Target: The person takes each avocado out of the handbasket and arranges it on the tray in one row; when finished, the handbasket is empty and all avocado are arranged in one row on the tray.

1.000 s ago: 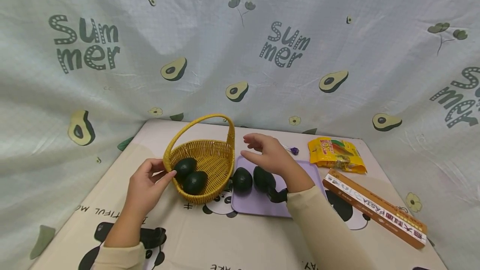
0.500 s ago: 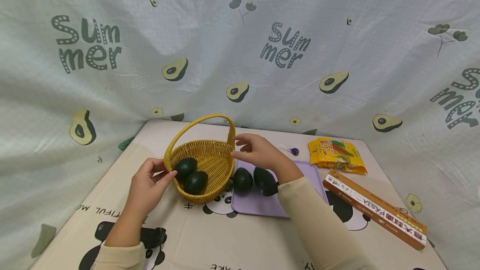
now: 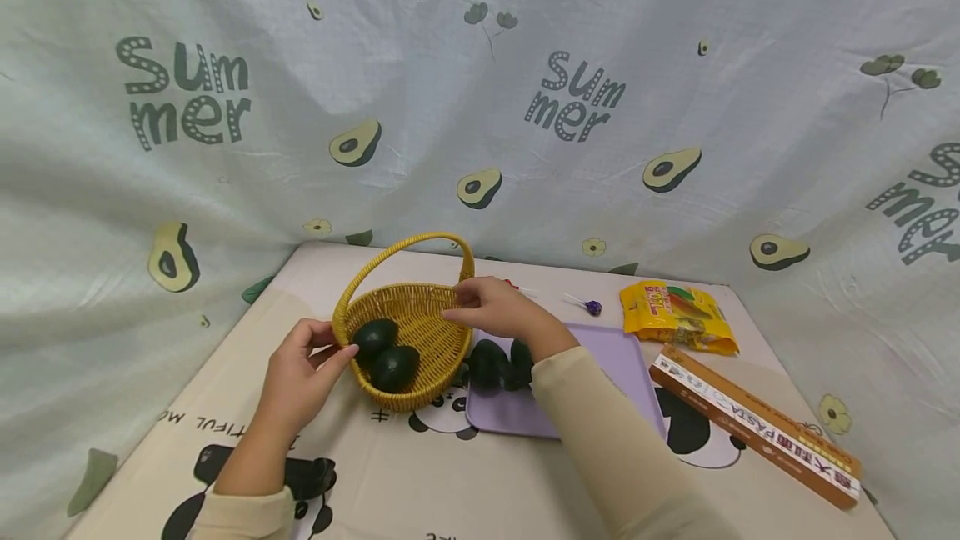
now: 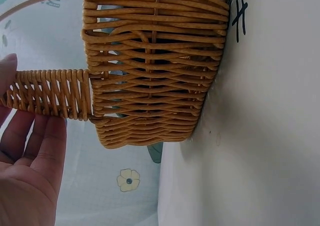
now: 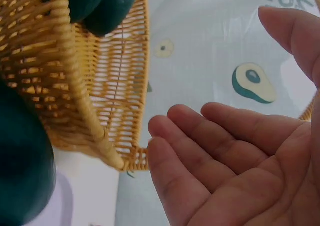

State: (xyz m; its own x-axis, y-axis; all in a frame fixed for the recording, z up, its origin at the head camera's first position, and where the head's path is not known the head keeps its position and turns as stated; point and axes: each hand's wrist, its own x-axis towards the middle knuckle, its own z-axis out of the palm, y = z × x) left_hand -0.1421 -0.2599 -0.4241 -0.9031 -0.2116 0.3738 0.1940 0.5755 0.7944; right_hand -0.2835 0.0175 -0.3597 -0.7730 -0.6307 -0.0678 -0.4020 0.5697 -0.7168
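A yellow woven basket [image 3: 405, 400] with an arched handle stands on the table, two dark green avocados [image 3: 395, 369] lying inside at its left. My left hand [image 3: 288, 377] holds the left base of the handle between thumb and fingers; the left wrist view shows this handle base [image 4: 50, 93] close up. At the handle's right side is my right hand [image 3: 502, 308], thumb spread away from the fingers. In the right wrist view its fingers [image 5: 190, 151] are fairly straight in front of the handle; whether they touch it, I cannot tell. Below that hand, two more avocados [image 3: 487, 363] sit on a lilac tray [image 3: 510, 425], partly covered.
A purple lollipop [image 3: 592, 307] lies behind the tray, with a red-topped one [image 3: 512, 282] partly hidden by the right hand. Farther right are a yellow candy bag [image 3: 678, 317] and a long pasta box [image 3: 757, 427]. A printed cloth [image 3: 420, 90] hangs behind the table.
My right hand has moved left from above the tray to the right side of the basket handle. My left hand keeps its hold on the handle base.
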